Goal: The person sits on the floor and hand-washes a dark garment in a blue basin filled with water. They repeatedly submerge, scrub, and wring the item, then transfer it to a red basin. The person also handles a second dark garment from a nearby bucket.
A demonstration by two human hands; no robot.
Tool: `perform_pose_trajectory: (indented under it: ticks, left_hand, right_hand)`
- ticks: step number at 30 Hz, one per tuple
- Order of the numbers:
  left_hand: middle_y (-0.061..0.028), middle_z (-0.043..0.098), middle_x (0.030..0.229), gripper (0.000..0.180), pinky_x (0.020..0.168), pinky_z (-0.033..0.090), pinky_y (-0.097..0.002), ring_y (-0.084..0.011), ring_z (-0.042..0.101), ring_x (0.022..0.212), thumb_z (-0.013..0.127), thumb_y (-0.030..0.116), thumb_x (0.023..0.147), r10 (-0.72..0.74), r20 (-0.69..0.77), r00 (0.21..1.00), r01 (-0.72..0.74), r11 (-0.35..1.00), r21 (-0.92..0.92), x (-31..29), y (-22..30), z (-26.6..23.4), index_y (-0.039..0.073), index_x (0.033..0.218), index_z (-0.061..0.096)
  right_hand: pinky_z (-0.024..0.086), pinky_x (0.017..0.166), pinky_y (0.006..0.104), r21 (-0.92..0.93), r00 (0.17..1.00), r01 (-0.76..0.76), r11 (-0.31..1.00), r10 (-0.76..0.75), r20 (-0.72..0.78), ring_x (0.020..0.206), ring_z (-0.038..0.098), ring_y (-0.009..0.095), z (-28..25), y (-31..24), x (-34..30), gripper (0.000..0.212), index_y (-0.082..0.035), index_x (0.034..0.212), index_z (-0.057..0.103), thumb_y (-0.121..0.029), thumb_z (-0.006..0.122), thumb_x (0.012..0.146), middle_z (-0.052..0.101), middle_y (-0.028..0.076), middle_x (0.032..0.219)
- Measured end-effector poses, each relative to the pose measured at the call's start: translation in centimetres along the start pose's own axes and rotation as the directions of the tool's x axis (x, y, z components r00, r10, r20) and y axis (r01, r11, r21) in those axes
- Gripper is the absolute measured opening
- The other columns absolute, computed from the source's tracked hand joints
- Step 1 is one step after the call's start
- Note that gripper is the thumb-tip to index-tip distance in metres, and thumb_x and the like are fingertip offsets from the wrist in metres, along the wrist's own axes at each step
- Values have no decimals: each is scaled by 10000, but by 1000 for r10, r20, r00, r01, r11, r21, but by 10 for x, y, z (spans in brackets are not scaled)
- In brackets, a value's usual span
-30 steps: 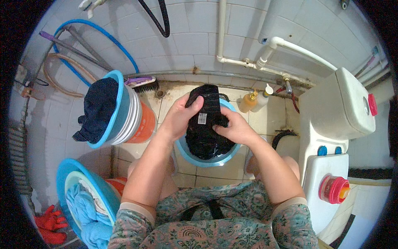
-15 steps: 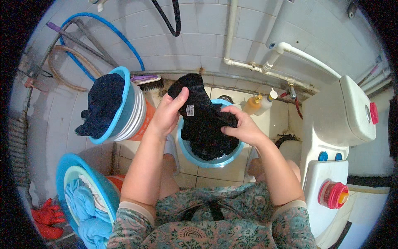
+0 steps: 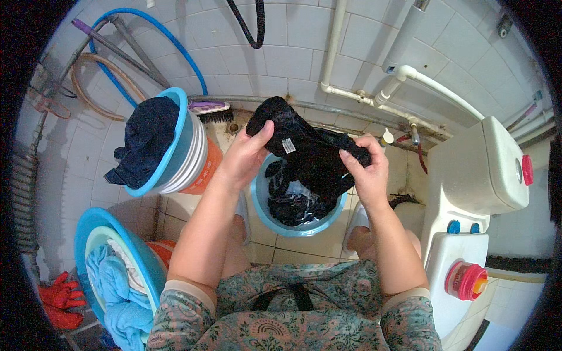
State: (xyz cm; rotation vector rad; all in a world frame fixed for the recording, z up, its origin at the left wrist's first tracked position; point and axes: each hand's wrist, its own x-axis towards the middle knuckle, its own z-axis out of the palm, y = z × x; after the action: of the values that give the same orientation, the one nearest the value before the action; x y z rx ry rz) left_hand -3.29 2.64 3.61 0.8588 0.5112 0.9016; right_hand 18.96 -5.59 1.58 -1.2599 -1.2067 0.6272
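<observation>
A wet-looking black garment (image 3: 313,155) with a small white label (image 3: 288,145) is stretched between my two hands, above a light blue basin (image 3: 297,230). My left hand (image 3: 244,155) grips its upper left end, thumb on top. The opposite end is pinched between the thumb and fingers of my right hand (image 3: 370,174). Below, water and more black cloth (image 3: 295,209) fill the basin; whether that cloth is part of the held garment I cannot tell. The garment hides the basin's far rim and most of the bottles behind it.
At left, a blue basin (image 3: 186,117) with dark clothes (image 3: 149,140) rests on an orange-and-white bucket (image 3: 202,169). Nearer are stacked basins (image 3: 88,225) with blue cloth (image 3: 114,278) and red gloves (image 3: 61,298). A white toilet (image 3: 468,169) stands right; a brush (image 3: 211,111) lies by the wall.
My right hand has moved right and slightly up, pulling the black garment wider. The garment has lifted, showing more water and cloth in the basin and covering the bottles.
</observation>
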Motion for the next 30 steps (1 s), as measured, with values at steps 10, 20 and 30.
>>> perform_pose_trajectory:
  ticks: [10, 20, 30]
  left_hand:
    - [-117, 618, 954, 416, 771, 452, -295, -195, 581, 856, 676, 247, 780, 11, 247, 969, -224, 467, 856, -3, -28, 38, 59, 1135, 568]
    - [-63, 623, 899, 278, 699, 505, -293, -159, 606, 778, 587, 234, 866, -199, 89, 976, 206, 976, -73, -12, -20, 41, 28, 1049, 553]
    - [-63, 617, 905, 439, 968, 385, -507, -243, 592, 924, 435, 482, 893, -66, -7, 998, 55, 880, -472, -6, -12, 34, 82, 1006, 574]
  right_hand:
    - [414, 805, 270, 53, 984, 53, 997, -62, 168, 879, 513, 128, 19, -1, -2, 237, -47, 880, 504, 58, 648, 724, 535, 38, 919]
    - [266, 1048, 355, 40, 613, -361, 932, 205, 763, 1228, 370, 233, 15, 14, -13, 921, -46, 1361, 282, -184, 809, 618, 391, 129, 1330]
    - [435, 854, 298, 24, 604, -590, 807, 421, 677, 898, 566, 133, 54, 34, -43, 394, -14, 1062, 578, -93, 729, 707, 627, 30, 976]
